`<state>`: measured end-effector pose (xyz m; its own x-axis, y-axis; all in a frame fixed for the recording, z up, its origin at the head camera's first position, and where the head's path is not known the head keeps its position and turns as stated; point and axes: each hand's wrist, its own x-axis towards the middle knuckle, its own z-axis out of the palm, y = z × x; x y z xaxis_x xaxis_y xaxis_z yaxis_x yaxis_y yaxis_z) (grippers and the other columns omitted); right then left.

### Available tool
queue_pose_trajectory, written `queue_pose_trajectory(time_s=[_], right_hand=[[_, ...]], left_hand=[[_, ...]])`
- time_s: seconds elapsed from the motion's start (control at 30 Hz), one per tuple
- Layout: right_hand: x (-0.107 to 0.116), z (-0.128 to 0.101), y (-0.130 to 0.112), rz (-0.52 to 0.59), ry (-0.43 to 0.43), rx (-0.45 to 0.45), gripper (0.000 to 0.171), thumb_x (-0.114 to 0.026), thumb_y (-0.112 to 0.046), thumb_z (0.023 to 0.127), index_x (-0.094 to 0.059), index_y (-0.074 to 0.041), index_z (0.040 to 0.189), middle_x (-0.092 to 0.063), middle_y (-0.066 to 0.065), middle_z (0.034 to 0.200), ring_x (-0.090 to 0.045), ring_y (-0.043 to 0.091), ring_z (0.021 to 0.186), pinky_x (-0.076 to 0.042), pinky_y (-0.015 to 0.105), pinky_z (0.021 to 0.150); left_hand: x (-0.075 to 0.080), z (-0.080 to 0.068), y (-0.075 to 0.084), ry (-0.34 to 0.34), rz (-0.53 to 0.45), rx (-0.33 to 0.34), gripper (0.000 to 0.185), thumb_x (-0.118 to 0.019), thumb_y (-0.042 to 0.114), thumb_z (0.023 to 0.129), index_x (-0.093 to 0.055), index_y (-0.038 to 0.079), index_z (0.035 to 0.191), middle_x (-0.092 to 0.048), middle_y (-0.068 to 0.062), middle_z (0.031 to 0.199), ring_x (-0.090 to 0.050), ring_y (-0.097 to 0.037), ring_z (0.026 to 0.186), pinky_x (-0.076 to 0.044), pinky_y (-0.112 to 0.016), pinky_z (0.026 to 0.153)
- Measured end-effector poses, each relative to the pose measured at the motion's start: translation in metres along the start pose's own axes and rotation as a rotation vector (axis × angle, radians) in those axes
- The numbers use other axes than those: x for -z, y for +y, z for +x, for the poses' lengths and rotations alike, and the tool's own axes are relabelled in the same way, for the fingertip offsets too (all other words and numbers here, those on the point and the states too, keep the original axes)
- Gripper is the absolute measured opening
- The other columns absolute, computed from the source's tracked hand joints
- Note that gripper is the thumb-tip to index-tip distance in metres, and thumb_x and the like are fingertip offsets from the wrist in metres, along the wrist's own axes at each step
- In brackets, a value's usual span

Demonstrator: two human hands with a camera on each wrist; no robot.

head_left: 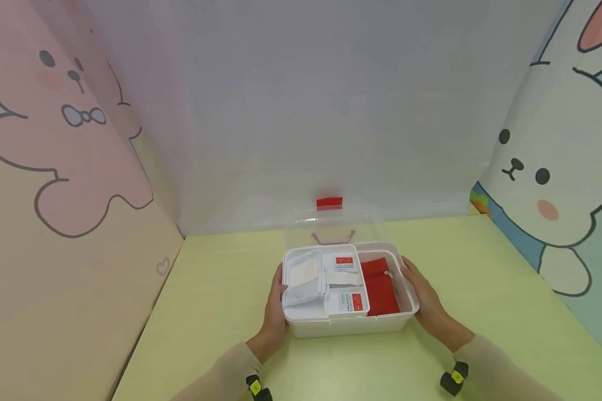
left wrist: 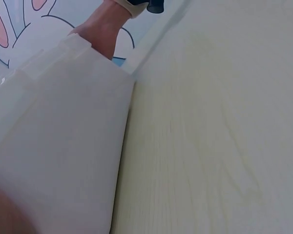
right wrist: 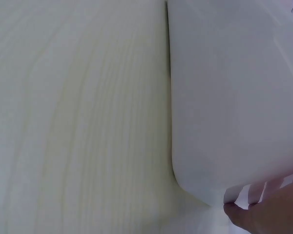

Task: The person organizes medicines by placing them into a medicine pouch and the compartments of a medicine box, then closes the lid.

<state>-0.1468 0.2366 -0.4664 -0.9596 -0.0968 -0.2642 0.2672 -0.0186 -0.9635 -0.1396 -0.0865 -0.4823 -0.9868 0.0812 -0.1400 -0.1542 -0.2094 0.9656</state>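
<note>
A white plastic box (head_left: 348, 326) stands on the yellow-green table (head_left: 481, 289) with its clear lid (head_left: 331, 228) tipped back and a red latch (head_left: 329, 203) on the lid. Inside, a white insert tray (head_left: 326, 281) holds white packets (head_left: 303, 273) and red-labelled sachets (head_left: 348, 303); beside it lies a red pouch (head_left: 381, 289). My left hand (head_left: 277, 295) grips the box's left side, thumb at the rim. My right hand (head_left: 415, 287) grips the right side. The left wrist view shows the box wall (left wrist: 63, 146) and, beyond it, my right hand (left wrist: 100, 34). In the right wrist view a fingertip (right wrist: 268, 214) touches the box wall (right wrist: 234, 97).
Cartoon panels close in the table: a pink bear wall (head_left: 70, 167) on the left, a plain white wall (head_left: 331, 111) behind, a white rabbit wall (head_left: 557, 195) on the right. Bare tabletop (left wrist: 210, 122) lies around the box on all sides.
</note>
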Motion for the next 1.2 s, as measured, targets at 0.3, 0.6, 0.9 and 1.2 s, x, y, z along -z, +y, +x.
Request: queue_pose_trajectory(time_s=[0.3, 0.6, 0.9, 1.2], right_hand=[[0.002, 0.001, -0.002, 0.002, -0.046, 0.056, 0.061, -0.026, -0.051, 0.105, -0.011, -0.027, 0.158, -0.03, 0.003, 0.152, -0.045, 0.009, 0.122, -0.045, 0.028, 0.097], [0.012, 0.004, 0.003, 0.012, -0.145, 0.098, 0.06, -0.022, -0.048, 0.106, -0.007, -0.022, 0.158, -0.036, 0.0, 0.147, -0.046, 0.013, 0.123, -0.047, 0.032, 0.097], [0.023, 0.031, -0.02, -0.009, -0.121, 0.147, 0.065, -0.026, -0.042, 0.107, 0.001, -0.013, 0.158, -0.005, 0.017, 0.165, -0.002, 0.037, 0.152, -0.005, 0.062, 0.12], [0.048, 0.079, -0.032, -0.233, -0.129, 0.161, 0.07, -0.032, -0.044, 0.106, -0.001, -0.01, 0.158, -0.011, 0.025, 0.162, -0.014, 0.045, 0.149, -0.02, 0.062, 0.117]], left_hand=[[0.0, 0.001, 0.003, -0.015, 0.002, -0.021, 0.059, -0.024, 0.02, 0.102, -0.011, 0.033, 0.158, -0.008, 0.002, 0.166, -0.003, -0.029, 0.154, -0.005, -0.057, 0.121], [0.006, 0.002, 0.009, -0.027, 0.008, -0.008, 0.056, -0.025, 0.03, 0.104, -0.013, 0.024, 0.158, -0.013, -0.001, 0.166, -0.008, -0.03, 0.154, -0.009, -0.054, 0.122], [0.031, 0.036, 0.033, 0.016, 0.027, -0.051, 0.06, -0.022, 0.041, 0.106, -0.009, 0.012, 0.158, -0.01, -0.012, 0.166, -0.007, -0.033, 0.153, -0.009, -0.053, 0.123], [0.046, 0.078, 0.057, -0.044, 0.052, 0.047, 0.056, -0.034, 0.028, 0.107, -0.02, 0.001, 0.155, -0.023, -0.017, 0.162, -0.024, -0.033, 0.15, -0.025, -0.046, 0.121]])
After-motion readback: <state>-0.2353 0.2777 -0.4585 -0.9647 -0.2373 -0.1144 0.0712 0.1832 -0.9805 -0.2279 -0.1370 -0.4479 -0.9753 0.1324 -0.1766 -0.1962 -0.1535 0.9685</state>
